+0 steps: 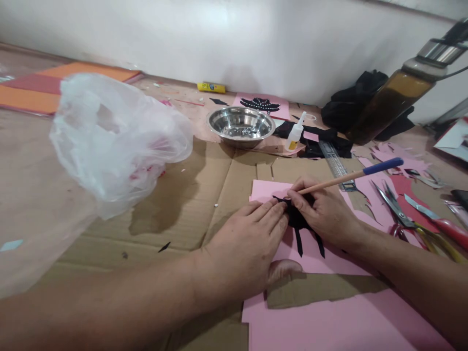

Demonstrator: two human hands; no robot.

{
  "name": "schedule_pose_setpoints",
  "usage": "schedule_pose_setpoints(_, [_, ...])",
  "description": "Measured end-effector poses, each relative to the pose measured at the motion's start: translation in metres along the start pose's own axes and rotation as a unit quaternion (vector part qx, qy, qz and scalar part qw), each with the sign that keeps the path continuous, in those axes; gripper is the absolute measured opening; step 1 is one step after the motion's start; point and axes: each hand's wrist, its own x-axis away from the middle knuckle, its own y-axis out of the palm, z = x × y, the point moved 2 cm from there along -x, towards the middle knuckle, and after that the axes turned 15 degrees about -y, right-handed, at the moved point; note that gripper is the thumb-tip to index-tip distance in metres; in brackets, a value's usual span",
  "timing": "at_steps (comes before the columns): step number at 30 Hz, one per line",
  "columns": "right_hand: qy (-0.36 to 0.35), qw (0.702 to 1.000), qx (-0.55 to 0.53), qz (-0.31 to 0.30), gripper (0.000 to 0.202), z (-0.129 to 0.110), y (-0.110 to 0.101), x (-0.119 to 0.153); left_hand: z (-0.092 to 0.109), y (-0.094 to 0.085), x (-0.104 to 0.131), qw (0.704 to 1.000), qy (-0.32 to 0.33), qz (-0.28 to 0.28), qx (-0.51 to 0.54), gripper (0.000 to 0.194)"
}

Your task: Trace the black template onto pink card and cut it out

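Observation:
A black cut-out [299,220] with two thin strips pointing toward me lies on a pink sheet [288,256]. My left hand [248,243] is laid flat, its fingertips pressing on the cut-out's left edge and its thumb stretched out over the sheet. In my right hand [325,209] is a wooden pencil [336,181] with a blue end, pinched between thumb and fingers. The pencil's lower tip meets the upper part of the cut-out, partly hidden by my fingers.
A crumpled plastic bag [117,131] stands left on cardboard [139,243]. Behind are a steel bowl [241,139], a glue bottle [295,134], a yellow tube [211,87] and a tall bottle [395,97]. Right lie a ruler [335,163], scissors [398,209] and a red-handled knife [446,224].

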Motion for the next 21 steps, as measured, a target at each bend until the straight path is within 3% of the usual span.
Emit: schedule_pose_setpoints(21, [-0.014,1.000,-0.022,-0.008,0.020,-0.0033,0.0025,-0.0012,-0.0004,0.0000,-0.0010,1.000,-0.001,-0.021,0.004,0.079])
